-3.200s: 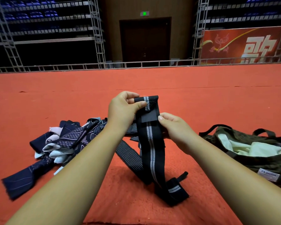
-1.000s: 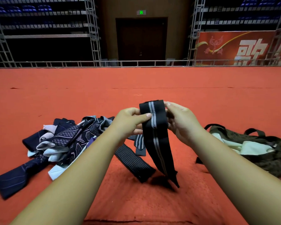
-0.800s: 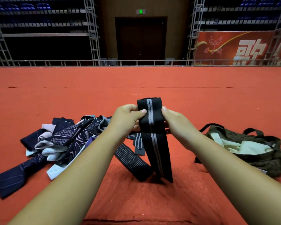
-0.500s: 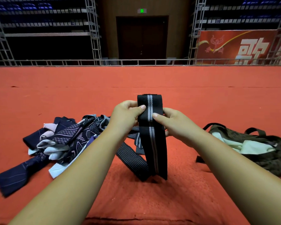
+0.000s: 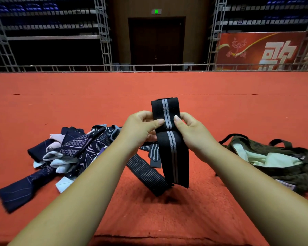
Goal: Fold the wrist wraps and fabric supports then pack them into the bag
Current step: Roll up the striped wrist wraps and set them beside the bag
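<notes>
A black wrist wrap (image 5: pixel 172 153) with two grey centre stripes hangs doubled over in front of me, its lower end just above the red carpet. My left hand (image 5: pixel 140 128) pinches its left edge, thumb across the front. My right hand (image 5: pixel 192 130) pinches the right edge at the same height. A short folded part stands up above my thumbs. To the right lies an open olive bag (image 5: pixel 292 173) with pale cloth inside.
A heap of dark patterned and pale fabric supports (image 5: pixel 69 153) lies on the carpet to my left. A black pinstriped strap (image 5: pixel 146 174) runs out from under it toward the wrap. A metal railing (image 5: pixel 149 67) bounds the far edge of the carpet.
The wrap's long tail, which lay on the carpet, has been drawn up and folded over, so the hanging part is shorter. Both thumbs now press the front side by side.
</notes>
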A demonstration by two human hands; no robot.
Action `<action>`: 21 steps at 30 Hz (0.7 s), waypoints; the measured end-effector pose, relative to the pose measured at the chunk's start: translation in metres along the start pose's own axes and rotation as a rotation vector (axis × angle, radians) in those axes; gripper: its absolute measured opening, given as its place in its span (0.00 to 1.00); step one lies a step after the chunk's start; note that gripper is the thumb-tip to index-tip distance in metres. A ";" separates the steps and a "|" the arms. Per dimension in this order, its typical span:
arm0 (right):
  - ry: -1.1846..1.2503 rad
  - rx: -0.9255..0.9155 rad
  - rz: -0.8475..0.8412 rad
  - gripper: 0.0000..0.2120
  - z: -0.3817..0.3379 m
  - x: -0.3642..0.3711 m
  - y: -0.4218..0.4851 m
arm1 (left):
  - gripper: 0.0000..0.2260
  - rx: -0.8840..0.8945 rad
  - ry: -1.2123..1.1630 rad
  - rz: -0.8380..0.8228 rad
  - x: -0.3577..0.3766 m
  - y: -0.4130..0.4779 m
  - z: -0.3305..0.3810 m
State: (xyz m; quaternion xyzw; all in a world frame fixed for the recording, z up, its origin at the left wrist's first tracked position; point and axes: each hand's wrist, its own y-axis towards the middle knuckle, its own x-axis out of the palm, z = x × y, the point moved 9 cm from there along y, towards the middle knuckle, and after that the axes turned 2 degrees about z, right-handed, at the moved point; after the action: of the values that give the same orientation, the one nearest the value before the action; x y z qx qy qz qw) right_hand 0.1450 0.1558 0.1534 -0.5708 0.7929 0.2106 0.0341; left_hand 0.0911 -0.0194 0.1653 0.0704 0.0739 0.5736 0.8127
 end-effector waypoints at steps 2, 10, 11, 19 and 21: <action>0.094 0.081 -0.012 0.14 0.006 0.002 -0.001 | 0.07 0.065 0.067 0.041 -0.002 0.001 0.005; 0.547 0.366 -0.100 0.29 0.012 0.012 -0.011 | 0.12 0.099 0.000 0.068 -0.001 0.000 0.011; 0.540 0.357 -0.106 0.29 0.013 0.012 -0.009 | 0.12 0.104 -0.003 0.051 0.000 -0.001 0.011; 0.575 0.322 -0.135 0.16 0.016 0.010 -0.007 | 0.16 0.057 0.049 -0.009 -0.001 -0.003 0.004; 0.565 0.264 -0.107 0.12 0.017 0.008 -0.003 | 0.17 0.038 0.031 -0.015 0.002 -0.006 0.005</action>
State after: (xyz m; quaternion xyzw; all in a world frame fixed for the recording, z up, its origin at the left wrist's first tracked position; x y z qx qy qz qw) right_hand 0.1419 0.1544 0.1349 -0.6385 0.7601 -0.0632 -0.1028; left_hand 0.0984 -0.0199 0.1691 0.0765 0.0981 0.5670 0.8142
